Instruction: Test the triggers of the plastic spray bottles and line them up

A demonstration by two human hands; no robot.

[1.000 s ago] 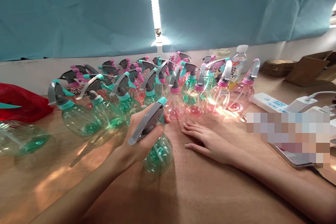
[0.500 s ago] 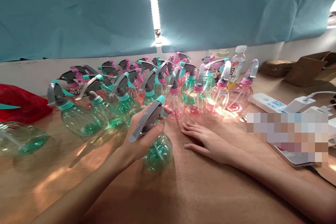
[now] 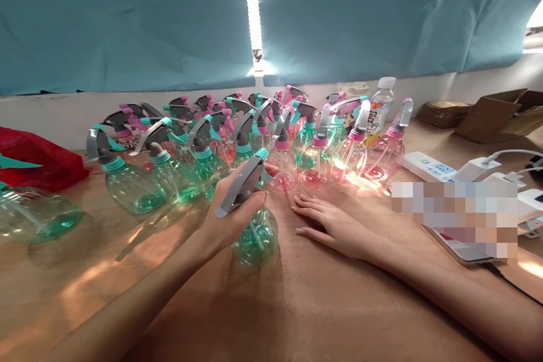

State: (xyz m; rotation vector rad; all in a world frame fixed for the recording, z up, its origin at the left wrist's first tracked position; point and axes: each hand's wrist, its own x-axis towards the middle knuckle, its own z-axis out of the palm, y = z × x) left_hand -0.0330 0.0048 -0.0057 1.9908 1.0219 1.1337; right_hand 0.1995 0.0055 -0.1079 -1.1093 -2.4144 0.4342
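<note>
Left hand (image 3: 229, 212) wraps its fingers (image 3: 254, 199) round the neck of a clear green round plastic spray bottle (image 3: 255, 237) w/ grey trigger, base on the brown worktop (image 3: 297, 305), prob. to keep it upright. Right hand (image 3: 335, 225) lies flat, fingers spread, holding nothing, just right of it. Rows of green & pink spray bottles (image 3: 237, 141) stand beyond the fingers.

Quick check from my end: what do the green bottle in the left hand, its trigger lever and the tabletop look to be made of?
The green bottle looks like thin clear-tinted plastic, glossy: its dip tube shows through the wall. The trigger lever under the left hand looks like opaque grey moulded plastic with a matte finish. The tabletop looks like brown paper or cardboard, matte; which one is unclear.
</note>
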